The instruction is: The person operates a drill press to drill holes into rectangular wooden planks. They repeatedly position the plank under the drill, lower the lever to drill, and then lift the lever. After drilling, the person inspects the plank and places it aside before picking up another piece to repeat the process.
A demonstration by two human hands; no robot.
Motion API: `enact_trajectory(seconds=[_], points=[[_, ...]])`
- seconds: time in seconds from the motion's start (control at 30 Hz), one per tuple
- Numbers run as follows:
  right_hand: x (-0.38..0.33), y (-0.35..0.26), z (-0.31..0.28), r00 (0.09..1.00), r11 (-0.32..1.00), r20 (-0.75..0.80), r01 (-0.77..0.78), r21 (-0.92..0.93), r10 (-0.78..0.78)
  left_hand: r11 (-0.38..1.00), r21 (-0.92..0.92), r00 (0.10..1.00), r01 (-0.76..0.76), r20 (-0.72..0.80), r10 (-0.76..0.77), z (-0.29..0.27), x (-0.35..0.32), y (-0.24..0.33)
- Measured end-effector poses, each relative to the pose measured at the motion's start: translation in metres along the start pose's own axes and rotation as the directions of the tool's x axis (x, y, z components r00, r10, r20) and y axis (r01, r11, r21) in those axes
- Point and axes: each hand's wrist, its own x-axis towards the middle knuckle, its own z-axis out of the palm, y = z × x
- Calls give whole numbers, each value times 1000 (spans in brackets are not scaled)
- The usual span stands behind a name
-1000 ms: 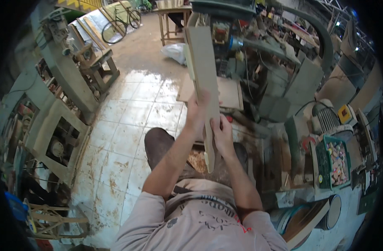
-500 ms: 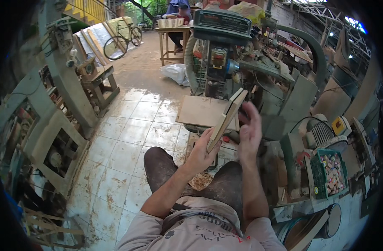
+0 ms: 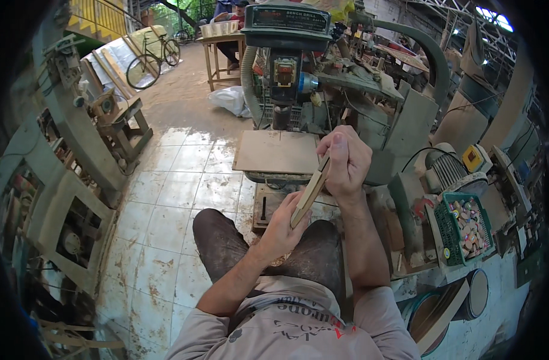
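Note:
A flat piece of wood (image 3: 311,189), seen nearly edge-on with a dark line along its edge, slants up and away above my thighs. My left hand (image 3: 281,225) grips its near, lower end. Closed around the far, upper end is my right hand (image 3: 347,157), its thumb raised and the fingertips partly hidden. Just beyond the wood stands a green bench drill (image 3: 285,75). A flat tan board (image 3: 268,153) lies on the drill's table, left of my right hand.
On the right are a green plastic basket (image 3: 447,231) of small wooden pieces and a dusty motor (image 3: 451,171). A pillar (image 3: 82,120) and old machinery stand on the left. Farther off are a bicycle (image 3: 143,71), a white sack (image 3: 229,101) and a person at a wooden table (image 3: 213,39).
My right hand has gone from spread fingers beside the wood to closed around its upper end. The wood now shows more edge-on, and the view has shifted to the right.

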Motion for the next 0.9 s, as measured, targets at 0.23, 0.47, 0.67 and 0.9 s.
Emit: enact_trajectory(seconds=[0.23, 0.47, 0.67, 0.9], points=[[0, 5, 2, 998, 999, -35, 44, 26, -43, 999, -34, 1000, 5, -5, -5, 3, -1, -1], [-4, 4, 5, 999, 1000, -38, -23, -20, 22, 995, -50, 996, 85, -14, -86, 3, -4, -2], [0, -7, 1, 967, 973, -111, -225, 40, 228, 942, -196, 961, 274, 12, -277, -14, -2, 8], [-44, -35, -3, 844, 835, 275, -518, 187, 461, 704, -687, 980, 181, 64, -190, -50, 1, -27]])
